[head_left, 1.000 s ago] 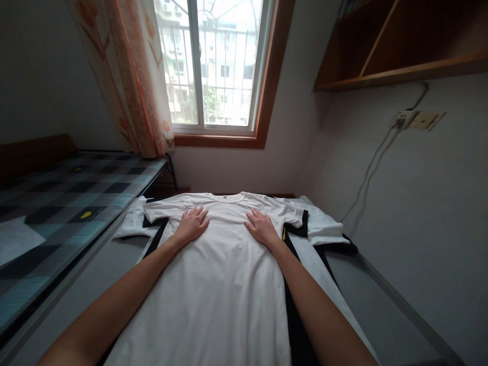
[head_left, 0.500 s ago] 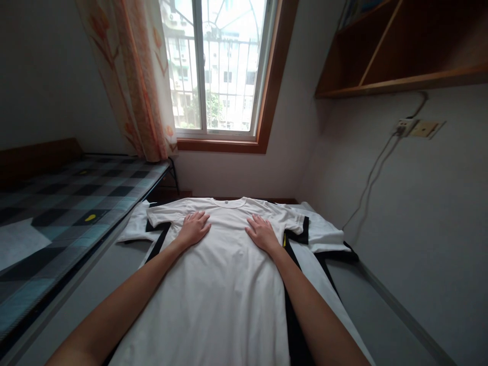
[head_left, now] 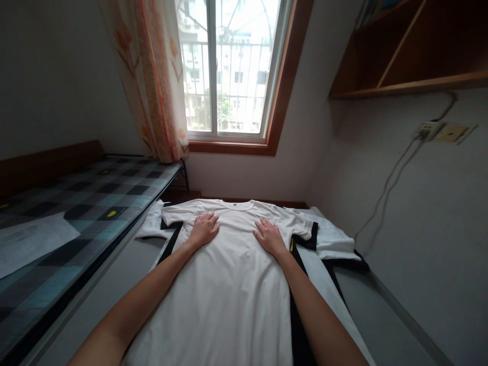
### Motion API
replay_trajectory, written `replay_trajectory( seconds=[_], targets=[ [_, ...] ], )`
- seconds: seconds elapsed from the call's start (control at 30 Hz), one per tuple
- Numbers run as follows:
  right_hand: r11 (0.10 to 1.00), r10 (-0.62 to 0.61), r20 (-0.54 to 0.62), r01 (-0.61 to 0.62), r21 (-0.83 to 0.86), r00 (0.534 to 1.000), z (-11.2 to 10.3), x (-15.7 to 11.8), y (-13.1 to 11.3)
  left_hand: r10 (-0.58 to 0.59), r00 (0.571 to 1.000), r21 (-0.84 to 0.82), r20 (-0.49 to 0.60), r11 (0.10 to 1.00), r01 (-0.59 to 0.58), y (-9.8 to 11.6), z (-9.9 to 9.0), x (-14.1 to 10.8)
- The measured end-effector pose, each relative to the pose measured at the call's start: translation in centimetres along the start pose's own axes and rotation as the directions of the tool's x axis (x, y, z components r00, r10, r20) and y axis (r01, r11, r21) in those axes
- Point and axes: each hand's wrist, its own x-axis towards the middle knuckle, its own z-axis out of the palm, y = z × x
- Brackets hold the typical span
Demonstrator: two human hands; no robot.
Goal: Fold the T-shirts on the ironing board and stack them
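Note:
A white T-shirt [head_left: 229, 284] lies spread out, collar toward the window and sleeves out to both sides. My left hand [head_left: 205, 227] rests flat on its upper left chest, fingers stretched forward. On the upper right chest lies my right hand [head_left: 269, 235], also flat with its fingers apart. Soft creases run down the cloth between and below my hands. Beneath this shirt is another white garment with black parts [head_left: 335, 243]; its sleeves stick out on both sides, and most of it is covered.
The shirts lie on a grey surface [head_left: 377, 305] beside the right wall. A bed with a checked mattress [head_left: 125, 189] stands at the left, with a paper sheet [head_left: 38, 241] on it. A cable [head_left: 389, 188] hangs from a wall socket [head_left: 429, 130] under a wooden shelf [head_left: 412, 87].
The view has turned slightly left, so the scene sits further right. Both hands stay flat in about the same places on the T-shirt.

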Motion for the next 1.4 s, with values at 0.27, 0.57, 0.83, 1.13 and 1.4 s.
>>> replay_trajectory(
  seconds=[0.27, 0.57, 0.83, 1.13, 1.4],
  targets=[
    [1.0, 0.017, -0.034, -0.017, -0.006, 0.999, 0.0, -0.1, -0.2, -0.023, 0.999, -0.015, -0.022, 1.0, 0.023, 0.6, -0.5, -0.3],
    [1.0, 0.012, -0.049, -0.012, -0.018, 0.999, 0.0, -0.3, -0.3, -0.008, 0.999, -0.011, -0.039, 1.0, 0.008, 1.7, -1.2, -3.5],
    [0.991, -0.109, 0.048, 0.112, -0.067, 0.993, -0.9, -0.4, 1.7, -0.031, 0.995, 0.069, 0.1, 0.997, 0.024, 1.7, -3.7, -9.7],
    [0.976, -0.043, 0.105, 0.065, -0.209, 0.994, -1.9, -1.1, 6.1, -0.172, 0.971, 0.225, 0.167, 0.965, 0.133, 2.0, -6.4, -17.7],
    [0.973, 0.047, 0.073, -0.029, -0.23, 0.996, -1.6, -1.7, 5.3, -0.133, 0.967, 0.202, 0.217, 0.975, 0.089, 0.8, -6.7, -15.1]
  ],
)
